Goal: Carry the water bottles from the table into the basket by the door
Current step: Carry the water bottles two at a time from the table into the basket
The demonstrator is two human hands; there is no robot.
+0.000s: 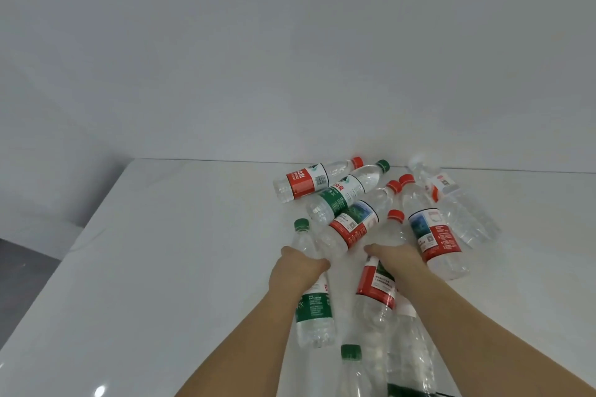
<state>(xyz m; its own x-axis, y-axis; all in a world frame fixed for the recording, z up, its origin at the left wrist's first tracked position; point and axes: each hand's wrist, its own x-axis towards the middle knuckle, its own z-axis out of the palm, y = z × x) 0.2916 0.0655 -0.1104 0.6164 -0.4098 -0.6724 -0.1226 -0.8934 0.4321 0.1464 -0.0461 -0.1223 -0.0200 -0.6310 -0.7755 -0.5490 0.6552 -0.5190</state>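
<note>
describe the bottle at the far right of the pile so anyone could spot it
On the white table, look to the right end of the bottle pile, near the wall. The clear bottle lies there on its side. Unlike its red- and green-capped neighbours, it shows no coloured cap and only a small white label.

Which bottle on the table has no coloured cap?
The clear bottle at the far right of the pile: its cap looks white or clear, the others visible are red or green.

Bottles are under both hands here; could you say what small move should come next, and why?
Probably lift both hands straight up: the left hand grips a green-capped bottle, the right hand a red-labelled one, and both lie among others on the table.
</note>
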